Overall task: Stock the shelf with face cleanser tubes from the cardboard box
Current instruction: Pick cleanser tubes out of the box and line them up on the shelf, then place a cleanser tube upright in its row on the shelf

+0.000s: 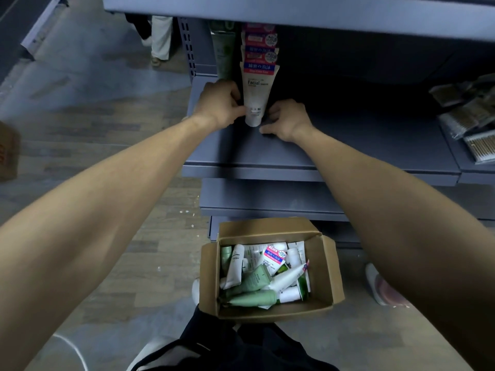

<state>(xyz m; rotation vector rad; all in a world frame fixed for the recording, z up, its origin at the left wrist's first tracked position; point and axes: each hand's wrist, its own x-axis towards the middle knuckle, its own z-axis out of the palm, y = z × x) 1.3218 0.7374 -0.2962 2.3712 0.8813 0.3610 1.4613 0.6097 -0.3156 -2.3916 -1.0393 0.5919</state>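
Note:
A white face cleanser tube (pixel 256 96) with a red and blue label stands cap-down on the grey shelf (pixel 334 145), at the front of a row of like tubes (pixel 259 46). My left hand (pixel 219 104) holds its left side with curled fingers. My right hand (pixel 286 119) touches its right side near the cap, fingers curled. Green tubes (pixel 223 54) stand in a row just to the left. On the floor below sits the open cardboard box (pixel 325 279) with several white and green tubes (pixel 257 277) lying loose in it.
Packs of cotton swabs (pixel 471 124) lie on the shelf at the far right. Lower shelves (pixel 267 199) jut out above the box. Another cardboard box (pixel 8 153) stands at the left edge. A person's legs (pixel 160 38) show in the aisle behind the shelf upright.

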